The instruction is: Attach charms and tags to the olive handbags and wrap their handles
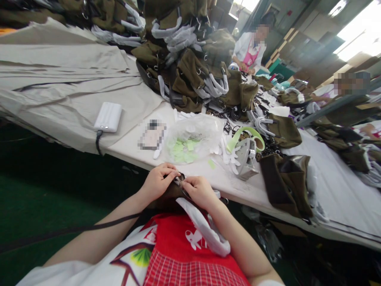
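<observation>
A dark olive handbag [167, 201] rests against my red apron at the table's front edge, its handle [205, 228] wrapped in white padding. My left hand [159, 180] pinches the bag's top edge near a small metal piece, perhaps a zip end. Close beside it, my right hand [200, 190] also has thumb and finger closed on that edge. Fingers cover much of the metal piece, so its exact kind does not show. A black cable or strap runs under my left forearm.
Ahead lie a clear plastic bag [195, 137] with green slips, a tape dispenser [247, 159] with green tape, and a white power bank [108, 117]. Olive handbags [190, 75] are heaped behind; another bag [287, 184] sits at right. A co-worker [251, 49] stands across the table.
</observation>
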`<state>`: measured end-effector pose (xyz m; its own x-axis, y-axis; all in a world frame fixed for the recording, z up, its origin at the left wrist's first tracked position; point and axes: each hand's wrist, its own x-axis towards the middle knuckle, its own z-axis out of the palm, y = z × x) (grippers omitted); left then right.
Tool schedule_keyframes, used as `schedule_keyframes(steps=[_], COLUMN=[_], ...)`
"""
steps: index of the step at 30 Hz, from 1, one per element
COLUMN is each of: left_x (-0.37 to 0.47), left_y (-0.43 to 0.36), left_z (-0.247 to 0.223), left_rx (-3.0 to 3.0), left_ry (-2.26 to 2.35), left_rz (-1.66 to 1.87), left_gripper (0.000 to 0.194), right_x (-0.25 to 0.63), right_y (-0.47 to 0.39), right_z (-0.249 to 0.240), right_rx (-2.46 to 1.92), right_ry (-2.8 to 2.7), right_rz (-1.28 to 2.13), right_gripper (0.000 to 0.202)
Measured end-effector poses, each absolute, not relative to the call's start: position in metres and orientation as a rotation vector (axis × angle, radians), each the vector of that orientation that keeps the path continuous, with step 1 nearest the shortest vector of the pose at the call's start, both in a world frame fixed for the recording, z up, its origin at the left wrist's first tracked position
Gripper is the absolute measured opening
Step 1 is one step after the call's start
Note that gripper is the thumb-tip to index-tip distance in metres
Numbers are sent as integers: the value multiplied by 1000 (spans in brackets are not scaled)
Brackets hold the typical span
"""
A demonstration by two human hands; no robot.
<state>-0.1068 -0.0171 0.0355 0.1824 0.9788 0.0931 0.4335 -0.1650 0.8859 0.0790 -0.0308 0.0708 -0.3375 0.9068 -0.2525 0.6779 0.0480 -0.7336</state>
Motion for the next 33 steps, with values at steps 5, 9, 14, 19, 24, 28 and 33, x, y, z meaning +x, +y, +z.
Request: schedule_keyframes(steps=[5,9,14,19,24,28,33], left_x=[-107,-107,-115,-127,-123,-119,-127], left_y=[-17,-17,-13,-3,6,5,5], left_z=[34,35,42,34,22,27,40], left_rx=[1731,1747,1847,1836,1738,1607,1489], left_ry=[1345,1361,1186,1125,1164,1213,1170], left_rz=[929,925,854,761,801,771,579], left_gripper=[33,32,26,26,38,49,42], right_x=[77,74,72,71,68,67,72], right_y=[-31,-29,-28,-25,-22,-30,-37], right_z=[72,72,67,64,70,80,84], right_rx=[-1641,-1665,-1658,-1648,-1747,-1771,-1717], right_ry=[-2061,-2113,-2071,-2024,-2160,-2293,-2428], right_rz=[1131,1095,1121,1193,998,796,583], right_gripper=[31,31,30,26,29,32,26])
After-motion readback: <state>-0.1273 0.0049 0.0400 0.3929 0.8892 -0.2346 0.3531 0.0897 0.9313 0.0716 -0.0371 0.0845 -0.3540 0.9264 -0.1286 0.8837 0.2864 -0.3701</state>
